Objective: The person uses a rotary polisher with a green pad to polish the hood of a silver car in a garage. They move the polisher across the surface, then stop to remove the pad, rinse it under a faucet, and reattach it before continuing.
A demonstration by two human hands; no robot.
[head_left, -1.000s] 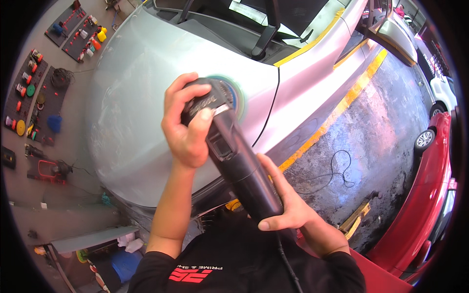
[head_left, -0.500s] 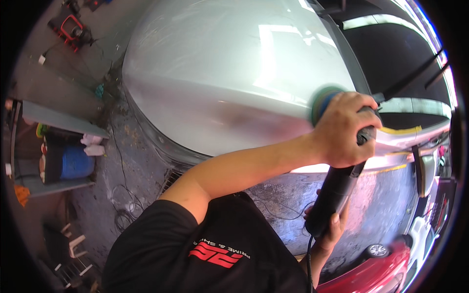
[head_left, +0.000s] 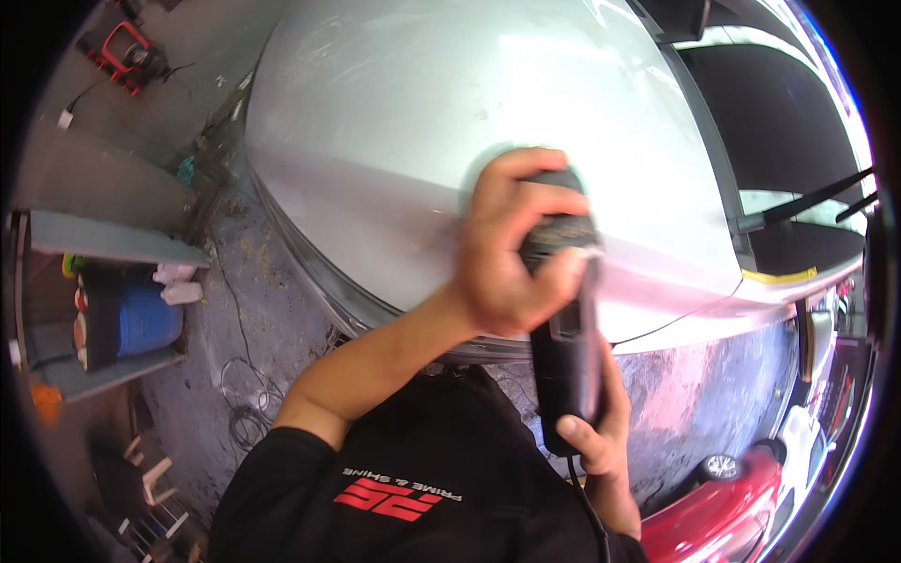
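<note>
While the silver car hood [head_left: 394,122] filled most of the view from above, a person in a black short-sleeved shirt [head_left: 404,479] worked a black handheld polisher [head_left: 566,328] against its painted surface. The left hand [head_left: 511,249] was clenched over the tool's rounded head, fingers [head_left: 535,202] wrapped across the top and pressing it down on the panel near the hood's right-hand edge. The right hand [head_left: 601,441] was closed around the rear end of the tool's long body, just above the point where a dark power cord [head_left: 591,521] trailed off toward the lower edge. A blurred teal rim of the polishing pad [head_left: 479,164] showed around the left hand, flat against the hood; the rest of the pad was hidden beneath the hand and tool.

To the right of the hood lay the dark windscreen [head_left: 788,141] with its wiper blades [head_left: 812,197], and a strip of yellow tape [head_left: 779,277] sat at the panel's corner. A red car [head_left: 723,511] stood at lower right on the stained concrete floor [head_left: 253,310]. At left, a blue drum [head_left: 145,319] sat beside pale bottles [head_left: 178,281], and a red-framed machine [head_left: 127,52] stood at upper left. Loose cables [head_left: 244,403] lay on the floor below the car's front.
</note>
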